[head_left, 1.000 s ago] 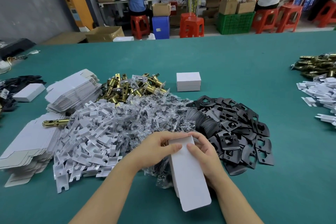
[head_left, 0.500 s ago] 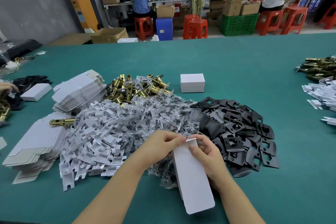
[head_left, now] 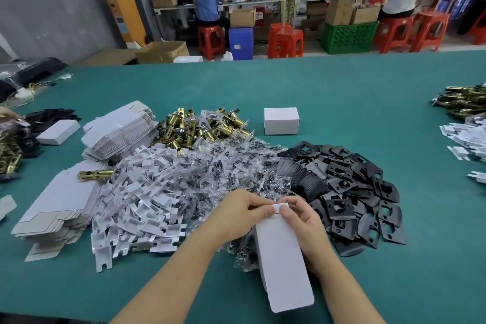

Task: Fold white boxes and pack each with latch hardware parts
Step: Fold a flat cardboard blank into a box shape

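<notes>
Two hands at one white box [head_left: 285, 265]: left hand [head_left: 236, 214] and right hand [head_left: 302, 221], fingers curled, pinching its far flap above the screw bags [head_left: 231, 166]. Beyond, brass latches [head_left: 200, 127], a folded box [head_left: 281, 121]. No legible writing.

both hands [head_left: 273, 216] pinching white box [head_left: 282, 258]

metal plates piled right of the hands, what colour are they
Black, clearest in the head view.
</notes>
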The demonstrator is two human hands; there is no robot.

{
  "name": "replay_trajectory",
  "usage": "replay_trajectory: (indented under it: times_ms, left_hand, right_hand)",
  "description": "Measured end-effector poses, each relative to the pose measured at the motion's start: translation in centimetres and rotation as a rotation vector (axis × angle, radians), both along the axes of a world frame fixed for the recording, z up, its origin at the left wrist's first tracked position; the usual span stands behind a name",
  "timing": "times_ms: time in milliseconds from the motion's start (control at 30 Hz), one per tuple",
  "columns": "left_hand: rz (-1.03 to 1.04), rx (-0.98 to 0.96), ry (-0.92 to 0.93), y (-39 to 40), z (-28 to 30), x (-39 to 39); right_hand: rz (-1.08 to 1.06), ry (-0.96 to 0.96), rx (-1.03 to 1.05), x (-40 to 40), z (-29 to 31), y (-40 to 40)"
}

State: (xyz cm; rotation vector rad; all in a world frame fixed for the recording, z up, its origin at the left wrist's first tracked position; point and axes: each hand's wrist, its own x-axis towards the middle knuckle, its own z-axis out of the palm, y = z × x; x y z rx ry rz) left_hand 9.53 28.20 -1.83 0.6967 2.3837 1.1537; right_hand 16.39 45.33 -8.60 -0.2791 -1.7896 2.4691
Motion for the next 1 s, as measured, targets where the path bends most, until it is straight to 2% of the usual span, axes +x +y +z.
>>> replay_trajectory:
  times_ms: [267, 533, 1000]
  left_hand:
    - [0.038, 0.040, -0.025, 0.0, -0.3, -0.1]
    - [0.251, 0.255, -0.116, -0.3, 0.0, -0.8]
    - [0.209, 0.156, -0.109, -1.2, 1.0, -1.6]
  right_hand:
    - [0.020, -0.001, 0.001, 0.0, -0.1, -0.1]
    - [0.190, -0.012, -0.008, 0.2, 0.2, 0.1]
    - [0.220, 0.019, 0.039, 0.4, 0.6, 0.0]
